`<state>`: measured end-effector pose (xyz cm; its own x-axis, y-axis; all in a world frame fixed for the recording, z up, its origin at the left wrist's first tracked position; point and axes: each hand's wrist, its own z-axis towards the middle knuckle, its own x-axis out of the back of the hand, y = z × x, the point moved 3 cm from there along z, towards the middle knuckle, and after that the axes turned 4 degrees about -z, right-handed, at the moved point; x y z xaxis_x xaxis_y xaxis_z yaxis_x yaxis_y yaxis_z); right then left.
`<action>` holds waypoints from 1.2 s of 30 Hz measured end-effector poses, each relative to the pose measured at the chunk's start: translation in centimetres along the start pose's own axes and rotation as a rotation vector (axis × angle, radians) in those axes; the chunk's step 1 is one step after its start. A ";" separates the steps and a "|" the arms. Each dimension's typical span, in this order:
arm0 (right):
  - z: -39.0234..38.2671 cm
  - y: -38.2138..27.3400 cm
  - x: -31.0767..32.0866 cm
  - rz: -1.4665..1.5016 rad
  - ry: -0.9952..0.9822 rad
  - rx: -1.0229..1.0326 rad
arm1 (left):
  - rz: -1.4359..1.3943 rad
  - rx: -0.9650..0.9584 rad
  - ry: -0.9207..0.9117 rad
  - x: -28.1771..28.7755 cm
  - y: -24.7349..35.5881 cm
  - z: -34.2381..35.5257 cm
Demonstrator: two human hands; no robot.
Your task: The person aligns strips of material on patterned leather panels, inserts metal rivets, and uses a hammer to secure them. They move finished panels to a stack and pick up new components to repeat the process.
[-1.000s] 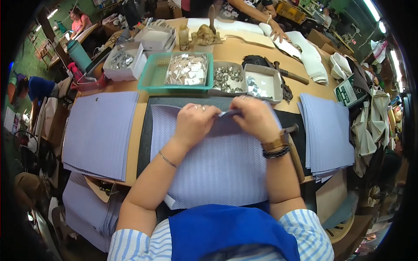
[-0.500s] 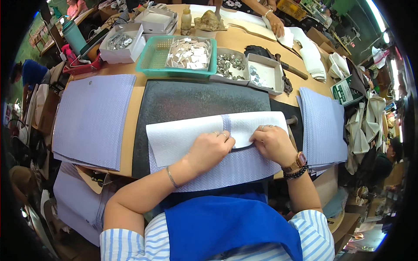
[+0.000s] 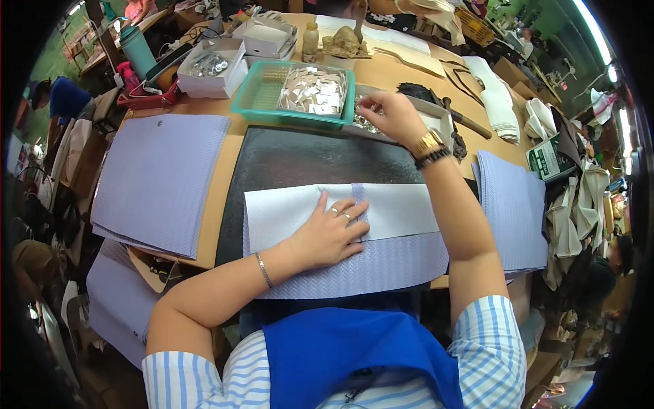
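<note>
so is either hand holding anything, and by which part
Left hand: no grip, just spread on the folded sheet. Right hand: fingertips pinched by the metal bits; whether they hold one cannot be told.

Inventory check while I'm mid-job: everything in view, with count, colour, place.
Table: one, tan, centre
Mat: one, black, on table
Folded sheet: one, lavender and white, on mat
Left sheet stack: one, lavender, left of mat
Right sheet stack: one, lavender, right of mat
Basket: one, green, behind mat
Small squares: many, white, in basket
Metal pieces: many, silver, right of basket
Open box: one, white, left of basket
Hammer: one, brown, right rear
Bottle: one, turquoise, left rear
Jar: one, yellowish, behind basket
Other people: several, mixed, background
Apron: one, blue, bottom
Left hand: one, bare, on folded sheet
Right hand: one, bare, over metal pieces
</note>
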<state>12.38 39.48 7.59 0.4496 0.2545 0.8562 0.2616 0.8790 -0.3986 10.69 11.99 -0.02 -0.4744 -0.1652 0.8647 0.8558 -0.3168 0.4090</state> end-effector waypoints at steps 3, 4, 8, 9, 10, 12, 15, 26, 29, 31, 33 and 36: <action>3.9 -2.0 -2.3 -0.102 -0.021 0.007 | 0.111 0.018 -0.006 -1.0 0.3 -0.5; 4.8 -2.2 -3.0 -0.097 -0.022 0.008 | 0.112 0.023 -0.008 -0.9 1.4 -0.8; 7.1 -1.5 -5.1 -0.307 -0.205 -0.148 | -0.048 0.189 -0.225 0.2 5.4 -2.9; 7.4 -1.4 -5.2 -0.320 -0.193 -0.140 | 0.032 0.147 -0.280 0.1 5.4 -3.1; 7.4 -1.6 -5.6 -0.332 -0.190 -0.126 | 0.106 0.111 -0.331 -0.2 5.6 -3.6; 7.1 -1.6 -5.7 -0.299 -0.162 -0.110 | 0.057 0.092 -0.302 -0.5 5.2 -4.3; 5.7 -0.6 -4.0 -0.135 0.087 -0.132 | 0.017 0.036 -0.285 -0.4 4.6 -4.0; -13.8 -6.0 -1.1 0.710 -0.122 -0.243 | -0.034 0.083 -0.215 1.3 2.8 -4.7; -18.0 -5.0 -1.8 0.776 -0.167 -0.431 | 0.013 0.176 -0.134 1.7 1.3 -4.6; -19.0 -4.4 -2.1 0.837 -0.152 -0.460 | 0.083 0.215 -0.045 2.2 0.0 -4.7; -19.6 -3.5 -2.6 0.946 -0.154 -0.484 | 0.074 0.202 -0.060 2.5 -1.2 -4.7; -19.1 -4.0 -2.7 0.903 -0.126 -0.501 | 0.093 0.143 -0.026 3.5 -2.1 -3.7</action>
<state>26.45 27.54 0.63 0.5696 0.8002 0.1879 0.2097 0.0796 -0.9745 6.46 8.59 1.10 -0.3878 -0.1628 0.9072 0.9172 -0.1651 0.3625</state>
